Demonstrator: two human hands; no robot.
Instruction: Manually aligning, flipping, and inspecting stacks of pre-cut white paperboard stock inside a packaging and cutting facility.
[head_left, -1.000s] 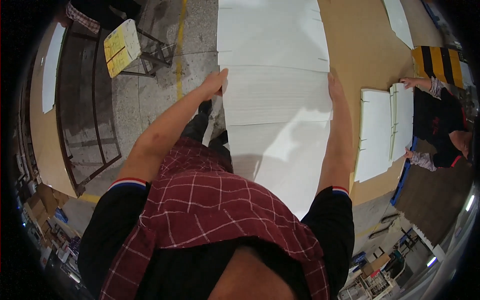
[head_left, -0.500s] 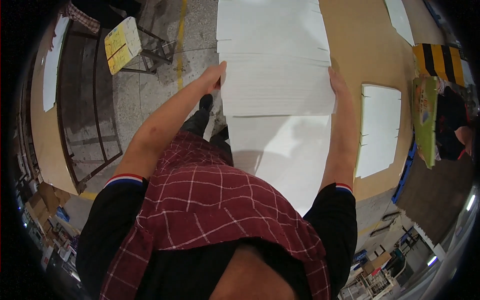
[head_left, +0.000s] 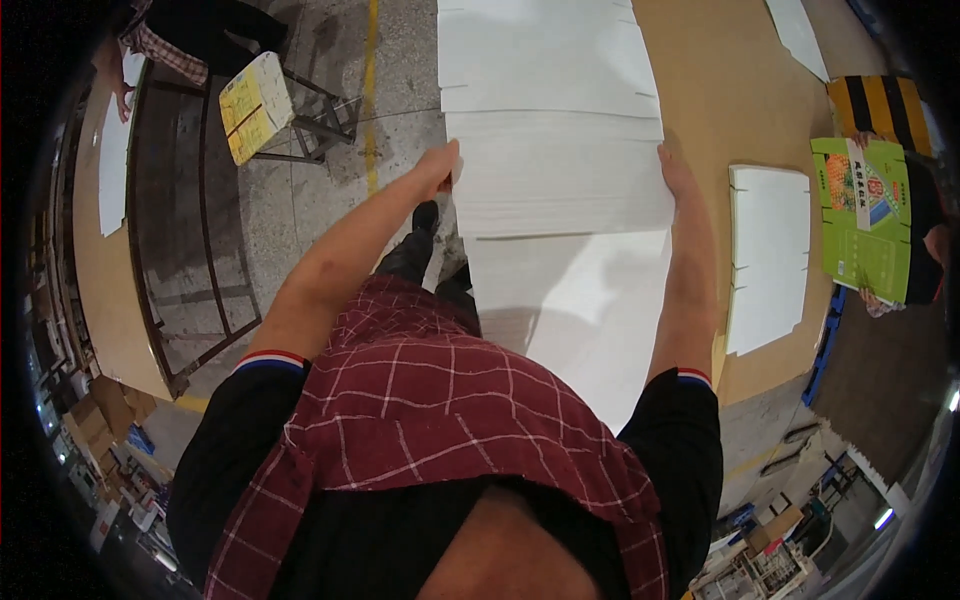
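A fanned stack of white cardboard sheets [head_left: 560,175] lies across the middle, its edges showing as many fine lines. My left hand [head_left: 438,168] grips the stack's left edge, and my right hand [head_left: 676,172] clasps the right edge, its fingers partly hidden behind the sheets. Nearer my body, a smooth white sheet [head_left: 600,310] shows below the stack's near edge, with a shadow falling over it. Beyond my hands, more white sheets with short slits at their sides [head_left: 545,55] reach the upper edge of the view.
To the right, a smaller pile of white slotted sheets [head_left: 770,260] rests on the brown tabletop [head_left: 700,90]. At far right a co-worker holds a green printed carton sheet [head_left: 865,220]. A stool [head_left: 255,105] stands on the floor at left, near another person beside a long table [head_left: 120,300].
My hands keep their hold at the stack's sides with little movement. The co-worker's green carton sheet has turned so its printed face shows. The whole view has shifted slightly.
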